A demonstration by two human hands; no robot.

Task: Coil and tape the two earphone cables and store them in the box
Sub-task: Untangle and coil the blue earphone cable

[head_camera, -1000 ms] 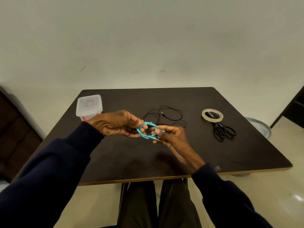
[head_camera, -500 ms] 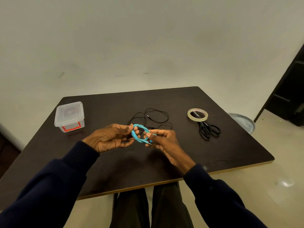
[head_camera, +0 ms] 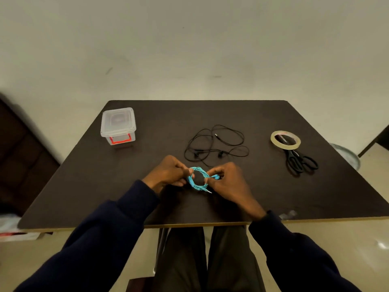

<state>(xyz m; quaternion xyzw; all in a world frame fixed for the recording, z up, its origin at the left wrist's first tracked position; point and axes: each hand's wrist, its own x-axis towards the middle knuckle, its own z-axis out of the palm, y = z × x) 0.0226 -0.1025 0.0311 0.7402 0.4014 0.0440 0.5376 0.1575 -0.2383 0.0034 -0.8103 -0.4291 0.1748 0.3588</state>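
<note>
Tape (head_camera: pixel 288 147) lies off to the right and farther back on the table (head_camera: pixel 273 190), closer to the right hand (head_camera: pixel 228 182) than the left hand (head_camera: pixel 168 173). Both hands pinch the blue cable (head_camera: pixel 197 179), wound in a ring, just above the table. Black cable (head_camera: pixel 220 154) lies loose behind them. I can read no words anywhere.

Plain indoor room, home or office not determinable: bare off-white wall (head_camera: pixel 189 49), dark table (head_camera: pixel 294 186) in front of it, pale glossy floor (head_camera: pixel 347 239), dark furniture (head_camera: pixel 21 154) at left edge.
</note>
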